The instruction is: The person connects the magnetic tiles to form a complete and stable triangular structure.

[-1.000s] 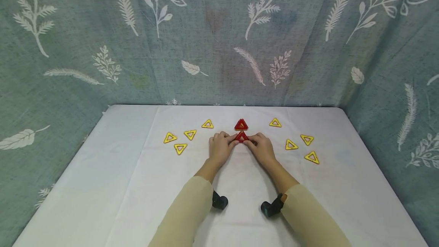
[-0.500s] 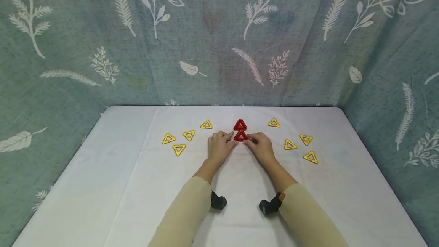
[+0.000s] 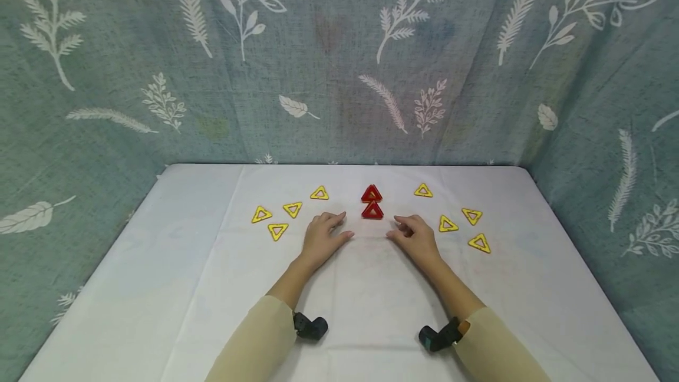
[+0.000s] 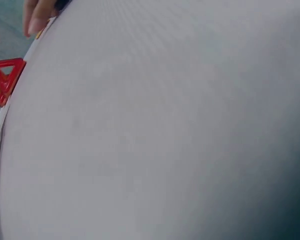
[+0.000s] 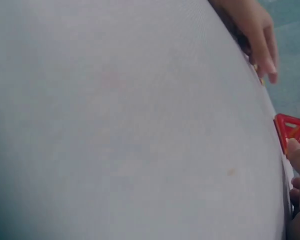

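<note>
Two red triangular frames stand one behind the other at the middle of the far part of the table: the front red triangle [image 3: 372,215] and the back red triangle [image 3: 366,195]. Some yellow shows at the back one's centre. To the left of the front piece, my left hand [image 3: 322,239] holds nothing, its fingers loosely extended and apart from it. My right hand [image 3: 417,243] is on the other side, also holding nothing, fingers relaxed and slightly bent. At the edge of the left wrist view a red triangle [image 4: 16,79] appears; the right wrist view shows red pieces [image 5: 279,131] behind a fingertip.
Several flat yellow triangular frames lie to the left, among them one yellow triangle [image 3: 270,230], and several to the right, such as another yellow triangle [image 3: 471,244]. White cloth covers the table [image 3: 366,299]. A patterned curtain [image 3: 339,75] closes off the back and sides.
Both hands have let go of the front red triangle, the left first. They have drawn back and apart toward the person. The red and yellow triangles keep their places.
</note>
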`<state>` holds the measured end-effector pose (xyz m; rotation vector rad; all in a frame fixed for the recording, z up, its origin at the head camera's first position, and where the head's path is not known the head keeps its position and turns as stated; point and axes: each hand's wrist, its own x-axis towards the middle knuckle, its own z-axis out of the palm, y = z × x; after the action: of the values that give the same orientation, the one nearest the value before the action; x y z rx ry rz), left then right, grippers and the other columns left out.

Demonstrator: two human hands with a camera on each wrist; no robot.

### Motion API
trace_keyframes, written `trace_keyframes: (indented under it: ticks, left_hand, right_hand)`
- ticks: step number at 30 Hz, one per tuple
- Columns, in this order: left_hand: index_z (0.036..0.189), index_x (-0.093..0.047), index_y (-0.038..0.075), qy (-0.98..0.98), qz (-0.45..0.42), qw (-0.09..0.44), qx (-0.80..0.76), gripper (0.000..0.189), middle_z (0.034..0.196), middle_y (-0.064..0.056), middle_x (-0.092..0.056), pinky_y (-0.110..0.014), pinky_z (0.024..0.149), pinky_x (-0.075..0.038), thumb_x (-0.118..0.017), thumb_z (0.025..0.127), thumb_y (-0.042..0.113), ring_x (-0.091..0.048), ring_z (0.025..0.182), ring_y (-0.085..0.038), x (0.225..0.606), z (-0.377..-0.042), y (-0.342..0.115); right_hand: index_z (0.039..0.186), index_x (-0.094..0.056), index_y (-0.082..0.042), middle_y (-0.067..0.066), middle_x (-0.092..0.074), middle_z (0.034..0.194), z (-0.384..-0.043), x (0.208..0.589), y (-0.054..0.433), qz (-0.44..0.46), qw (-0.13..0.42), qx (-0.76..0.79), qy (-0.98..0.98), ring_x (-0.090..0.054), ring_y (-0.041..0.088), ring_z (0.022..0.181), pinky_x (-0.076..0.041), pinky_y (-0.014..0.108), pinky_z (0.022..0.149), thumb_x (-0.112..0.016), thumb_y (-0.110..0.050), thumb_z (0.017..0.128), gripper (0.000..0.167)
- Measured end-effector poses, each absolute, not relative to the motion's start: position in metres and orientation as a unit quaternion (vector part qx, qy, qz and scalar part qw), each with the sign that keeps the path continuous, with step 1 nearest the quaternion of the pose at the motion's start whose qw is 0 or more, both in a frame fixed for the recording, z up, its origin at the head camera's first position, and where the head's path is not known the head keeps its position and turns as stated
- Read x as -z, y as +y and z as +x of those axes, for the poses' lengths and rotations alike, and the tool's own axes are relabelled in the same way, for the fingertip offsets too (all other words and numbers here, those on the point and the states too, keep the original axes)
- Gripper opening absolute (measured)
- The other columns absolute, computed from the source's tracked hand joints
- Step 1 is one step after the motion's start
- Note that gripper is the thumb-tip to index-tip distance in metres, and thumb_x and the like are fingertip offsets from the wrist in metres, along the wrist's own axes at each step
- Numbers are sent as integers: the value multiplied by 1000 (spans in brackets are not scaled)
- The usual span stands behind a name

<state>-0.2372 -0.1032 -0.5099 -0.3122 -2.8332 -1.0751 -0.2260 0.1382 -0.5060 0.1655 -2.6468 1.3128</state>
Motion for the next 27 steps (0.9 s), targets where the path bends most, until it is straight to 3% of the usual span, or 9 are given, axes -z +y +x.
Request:
trace_keyframes:
  ticks: [6, 14, 21, 27]
  left_hand:
    - [133, -56, 16, -931, -123, 57, 338, 62, 109, -1, -60, -40, 89, -41, -74, 79, 40, -50, 104, -21, 506, -220, -122]
    - [130, -59, 15, -934, -79, 104, 333, 68, 107, -4, -56, -39, 84, -40, -77, 73, 45, -48, 99, -22, 507, -199, -140]
    - [131, -55, 4, -900, -79, 150, 401, 73, 108, -10, -50, -39, 84, -37, -84, 68, 28, -40, 100, -26, 507, -184, -160]
    - [131, -55, 1, -900, -31, 178, 397, 73, 111, -14, -48, -40, 82, -33, -85, 68, 24, -37, 99, -28, 508, -181, -188]
  right_hand:
    - [115, -68, -5, 7, -60, 91, -209, 506, 153, 76, 126, -443, -884, -54, 17, 78, -47, 25, 70, -82, -19, 73, 46]
    - [110, -69, -2, 6, -58, 89, -186, 508, 174, 91, 179, -430, -880, -49, 14, 73, -43, 22, 64, -84, -14, 69, 45]
    - [111, -69, -3, 7, -58, 93, -168, 509, 196, 67, 203, -420, -882, -50, 14, 74, -41, 15, 65, -84, -12, 69, 46]
    - [110, -68, 0, 11, -59, 94, -162, 507, 217, 54, 233, -402, -884, -48, 15, 73, -37, 11, 64, -84, -8, 67, 46]
